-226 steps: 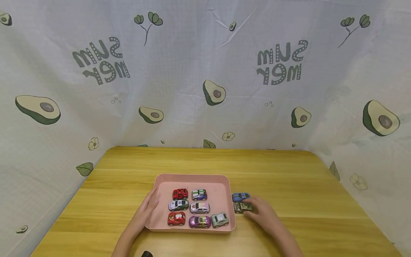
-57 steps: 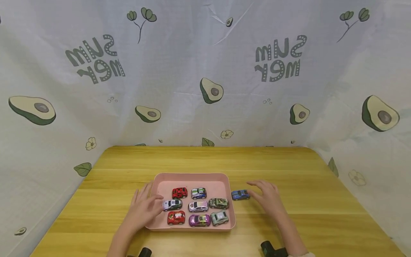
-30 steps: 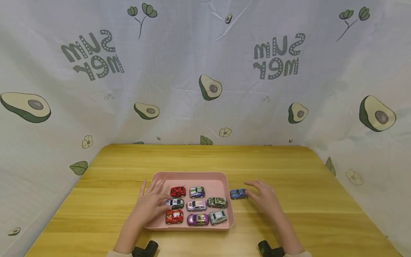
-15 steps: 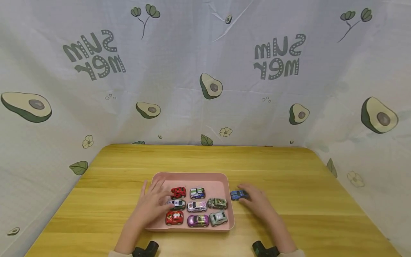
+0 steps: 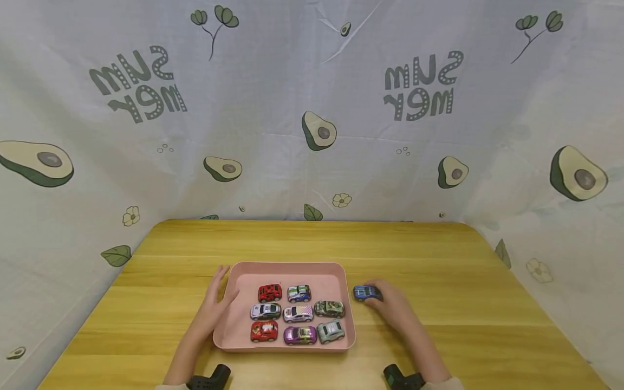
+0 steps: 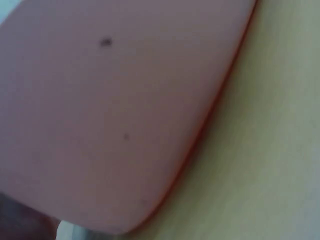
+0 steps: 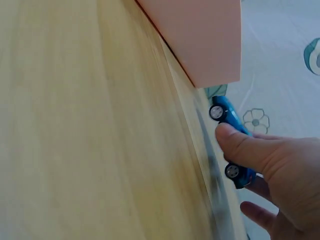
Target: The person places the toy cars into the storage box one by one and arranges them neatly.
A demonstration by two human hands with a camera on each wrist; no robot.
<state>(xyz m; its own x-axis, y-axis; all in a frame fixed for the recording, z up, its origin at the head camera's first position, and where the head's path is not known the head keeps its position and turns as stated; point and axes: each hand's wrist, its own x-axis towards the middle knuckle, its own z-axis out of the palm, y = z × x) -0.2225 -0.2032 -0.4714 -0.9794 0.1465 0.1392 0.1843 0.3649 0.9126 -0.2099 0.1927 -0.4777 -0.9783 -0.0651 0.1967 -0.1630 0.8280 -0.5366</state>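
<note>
My right hand (image 5: pixel 392 306) pinches a blue toy car (image 5: pixel 366 293) between thumb and fingers, just right of the pink tray (image 5: pixel 331 273). In the right wrist view the thumb presses the blue toy car (image 7: pixel 227 112) on its side between the wheels, and a gap separates it from the tray's outer wall (image 7: pixel 205 40). My left hand (image 5: pixel 210 310) lies along the tray's left rim with its fingers straight and the thumb over the edge. The tray wall (image 6: pixel 125 90) fills most of the left wrist view.
Several toy cars stand in rows in the tray, among them a red spotted one (image 5: pixel 270 293), a white one (image 5: pixel 265 311), a purple one (image 5: pixel 300 335) and a camouflage one (image 5: pixel 329 309). A wooden table (image 5: pixel 414 254) lies under everything. A printed cloth (image 5: pixel 273 97) hangs behind.
The camouflage car went from the table into the tray. My right hand has taken hold of the blue car and shifted it slightly. My left hand drew back from the white car to the tray's left rim.
</note>
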